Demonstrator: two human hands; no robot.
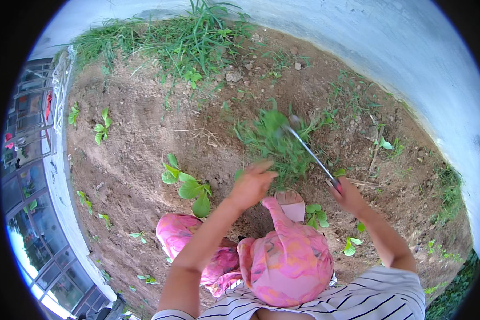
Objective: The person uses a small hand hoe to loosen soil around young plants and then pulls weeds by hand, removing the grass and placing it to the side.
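My right hand (346, 193) grips the red and black handle of a thin metal-shafted hand tool (310, 151), whose blurred far end lies at a clump of green grass (272, 140). The exact kind of tool head cannot be told. Left of the clump's near side, my left hand (253, 182) is raised a little over the soil with bent fingers, slightly blurred. Nothing plainly shows in it. Just below it is my foot in a light sandal (291, 206). Broad-leaved seedlings (192, 190) grow to the left of my left hand.
More seedlings stand by my foot (316, 216), at the right (350, 247) and at the left (102, 128). Taller grass (184, 40) grows along the far edge. A pale wall (384, 48) curves along the top and right. Windows (36, 216) line the left. Small stones (234, 76) dot the soil.
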